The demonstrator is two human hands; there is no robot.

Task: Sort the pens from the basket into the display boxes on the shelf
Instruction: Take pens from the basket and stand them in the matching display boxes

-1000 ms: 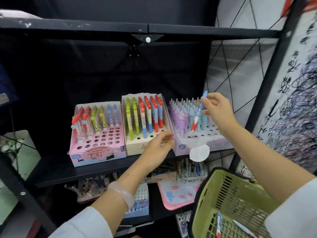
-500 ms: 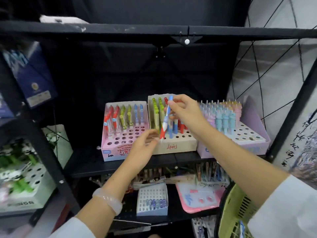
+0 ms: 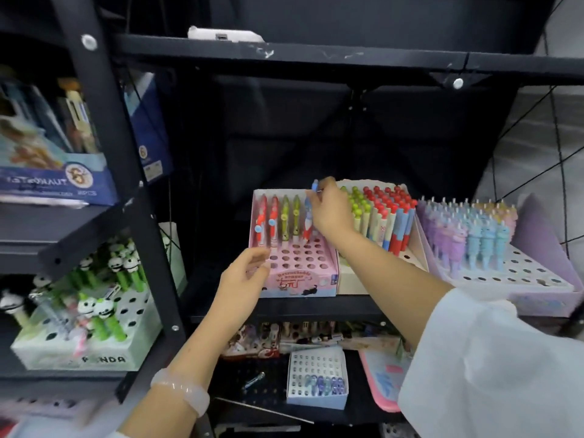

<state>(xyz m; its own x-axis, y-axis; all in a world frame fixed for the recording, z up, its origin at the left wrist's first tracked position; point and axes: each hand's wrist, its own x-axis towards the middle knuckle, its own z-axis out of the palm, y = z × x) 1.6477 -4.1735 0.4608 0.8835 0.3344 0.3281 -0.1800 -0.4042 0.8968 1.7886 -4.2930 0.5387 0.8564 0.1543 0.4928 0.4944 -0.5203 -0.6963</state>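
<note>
On the middle shelf (image 3: 316, 306) we now hold the blue pen (image 3: 311, 210) over the pink box (image 3: 297, 267), our right hand (image 3: 330, 210) pinched on its top; half a second ago that pen hung in front of the cream box (image 3: 395, 248), and a second ago over the purple box (image 3: 505, 273). The pen stands near upright at the right end of the pink box's back row, beside the green pens (image 3: 290, 219); whether its tip sits in a hole we cannot tell. Our left hand (image 3: 243, 286) has shifted to the pink box's left front corner, fingers loosely spread, touching its edge. The basket has left our view.
</note>
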